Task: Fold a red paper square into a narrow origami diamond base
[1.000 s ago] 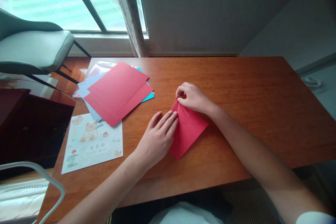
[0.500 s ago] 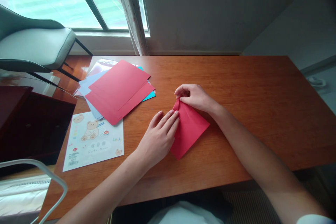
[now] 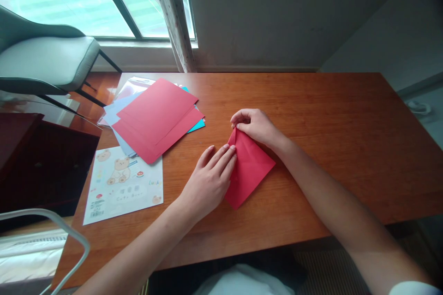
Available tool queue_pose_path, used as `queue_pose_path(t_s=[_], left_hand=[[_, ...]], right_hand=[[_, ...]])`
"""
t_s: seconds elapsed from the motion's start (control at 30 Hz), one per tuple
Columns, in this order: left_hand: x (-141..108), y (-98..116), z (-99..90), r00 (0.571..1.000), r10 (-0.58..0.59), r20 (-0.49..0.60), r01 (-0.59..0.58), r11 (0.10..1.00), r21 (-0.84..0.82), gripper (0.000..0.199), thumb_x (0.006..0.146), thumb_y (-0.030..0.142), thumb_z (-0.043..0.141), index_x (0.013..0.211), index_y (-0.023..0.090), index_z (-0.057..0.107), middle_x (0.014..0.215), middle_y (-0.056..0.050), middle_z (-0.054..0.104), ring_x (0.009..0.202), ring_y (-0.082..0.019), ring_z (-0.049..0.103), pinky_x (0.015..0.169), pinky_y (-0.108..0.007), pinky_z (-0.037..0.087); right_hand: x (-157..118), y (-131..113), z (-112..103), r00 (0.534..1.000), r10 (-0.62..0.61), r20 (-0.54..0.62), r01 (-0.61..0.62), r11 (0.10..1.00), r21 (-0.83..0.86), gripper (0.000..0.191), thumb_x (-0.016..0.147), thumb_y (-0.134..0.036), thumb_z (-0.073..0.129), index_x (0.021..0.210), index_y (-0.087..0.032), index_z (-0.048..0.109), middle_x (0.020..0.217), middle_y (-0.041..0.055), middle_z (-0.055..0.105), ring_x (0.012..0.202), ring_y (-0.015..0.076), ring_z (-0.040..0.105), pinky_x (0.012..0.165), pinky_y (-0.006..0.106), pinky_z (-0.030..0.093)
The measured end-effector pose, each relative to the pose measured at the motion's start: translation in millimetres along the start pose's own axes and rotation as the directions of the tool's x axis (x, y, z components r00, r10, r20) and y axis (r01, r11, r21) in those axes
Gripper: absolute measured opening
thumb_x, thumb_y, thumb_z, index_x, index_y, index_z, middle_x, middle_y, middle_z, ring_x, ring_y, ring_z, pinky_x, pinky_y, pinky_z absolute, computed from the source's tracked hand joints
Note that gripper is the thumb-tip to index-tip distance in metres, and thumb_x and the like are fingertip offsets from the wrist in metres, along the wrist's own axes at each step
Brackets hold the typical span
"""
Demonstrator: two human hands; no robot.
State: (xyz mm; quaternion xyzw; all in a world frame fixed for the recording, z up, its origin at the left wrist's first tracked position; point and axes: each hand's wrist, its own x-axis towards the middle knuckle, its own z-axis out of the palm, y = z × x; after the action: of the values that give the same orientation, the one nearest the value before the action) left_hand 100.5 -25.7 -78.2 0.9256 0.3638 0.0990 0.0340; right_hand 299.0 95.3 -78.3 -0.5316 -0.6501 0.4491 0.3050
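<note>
A folded sheet of red paper (image 3: 249, 166) lies on the wooden table (image 3: 311, 115), turned so that one corner points away from me. Along its upper left edge runs a narrow folded flap. My left hand (image 3: 212, 175) rests on the left side of the paper, fingers stretched out and their tips on the flap's lower part. At the far corner my right hand (image 3: 256, 125) pinches the paper between thumb and fingers. That corner is partly hidden by the fingertips.
Left of my hands lies a pile of red sheets (image 3: 157, 120), with pale blue and bright blue paper under them. A white sheet with bear drawings (image 3: 128, 189) is in front of it. A chair (image 3: 48, 60) stands beyond the table's left side, near a white curved tube (image 3: 74, 235).
My right hand has shifted very slightly away from me at the paper's far corner. The left hand stays in place on the flap.
</note>
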Motion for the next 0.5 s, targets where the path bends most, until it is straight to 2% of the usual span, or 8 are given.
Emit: queue_pose_path(t_s=[0.1,0.17,0.23,0.27,0.33,0.4,0.5], left_hand=[[0,0,0.0,1.000,-0.003,0.001,0.003,1.000,-0.002,0.050,0.097,0.016,0.041,0.146,0.007,0.048,0.158,-0.013,0.042,0.148,-0.030,0.036,0.121,-0.052,0.027],[0,0,0.0,1.000,-0.004,0.001,0.004,1.000,-0.004,0.050,0.097,0.017,0.041,0.146,0.007,0.048,0.158,-0.013,0.042,0.148,-0.029,0.036,0.121,-0.052,0.026],[0,0,0.0,1.000,-0.004,-0.001,0.004,1.000,-0.008,0.050,0.098,0.017,0.041,0.145,0.006,0.048,0.157,-0.013,0.043,0.148,-0.029,0.036,0.121,-0.052,0.026],[0,-1,0.0,1.000,-0.003,-0.004,0.003,1.000,-0.011,0.049,0.098,0.018,0.042,0.145,0.006,0.048,0.157,-0.013,0.043,0.148,-0.029,0.036,0.122,-0.052,0.026],[-1,-1,0.1,1.000,-0.002,-0.011,0.002,1.000,-0.015,0.049,0.098,0.019,0.042,0.145,0.006,0.049,0.157,-0.013,0.043,0.148,-0.029,0.036,0.122,-0.051,0.025],[-1,-1,0.3,1.000,-0.005,-0.016,0.004,1.000,-0.017,0.050,0.098,0.019,0.042,0.146,0.006,0.048,0.157,-0.013,0.043,0.148,-0.029,0.036,0.123,-0.051,0.025],[-1,-1,0.5,1.000,-0.004,-0.017,0.004,1.000,-0.017,0.051,0.098,0.018,0.041,0.147,0.007,0.047,0.158,-0.012,0.042,0.148,-0.028,0.036,0.123,-0.051,0.025]], right_hand=[[-9,-6,-2,0.987,-0.135,-0.091,0.107,0.958,-0.265,0.021,0.085,-0.007,0.055,0.092,-0.017,0.072,0.092,0.0052,0.075,0.087,0.0179,0.068,0.084,0.033,0.053],[-23,-11,-2,0.944,-0.307,-0.125,0.191,0.813,-0.551,0.022,0.092,-0.012,0.054,0.101,-0.018,0.073,0.101,0.0080,0.072,0.097,0.0214,0.063,0.087,0.035,0.050],[-42,-16,2,0.923,-0.384,-0.020,0.237,0.609,-0.757,0.027,0.098,-0.018,0.049,0.114,-0.018,0.071,0.105,0.0110,0.069,0.100,0.0247,0.058,0.083,0.036,0.048],[-52,-18,4,0.917,-0.398,0.035,0.258,0.523,-0.813,0.029,0.099,-0.019,0.048,0.118,-0.016,0.070,0.103,0.0114,0.068,0.097,0.0251,0.057,0.080,0.036,0.046],[-68,-19,12,0.919,-0.376,0.119,0.281,0.413,-0.866,0.032,0.099,-0.020,0.049,0.125,-0.012,0.066,0.100,0.0115,0.067,0.092,0.0255,0.054,0.077,0.037,0.045],[-79,-16,19,0.926,-0.351,0.137,0.273,0.374,-0.886,0.037,0.099,-0.019,0.048,0.131,-0.008,0.062,0.099,0.0118,0.066,0.091,0.0254,0.053,0.075,0.037,0.044],[-82,-11,25,0.940,-0.319,0.121,0.241,0.373,-0.896,0.041,0.100,-0.020,0.045,0.137,-0.006,0.056,0.102,0.0132,0.065,0.093,0.0253,0.052,0.076,0.037,0.044]])
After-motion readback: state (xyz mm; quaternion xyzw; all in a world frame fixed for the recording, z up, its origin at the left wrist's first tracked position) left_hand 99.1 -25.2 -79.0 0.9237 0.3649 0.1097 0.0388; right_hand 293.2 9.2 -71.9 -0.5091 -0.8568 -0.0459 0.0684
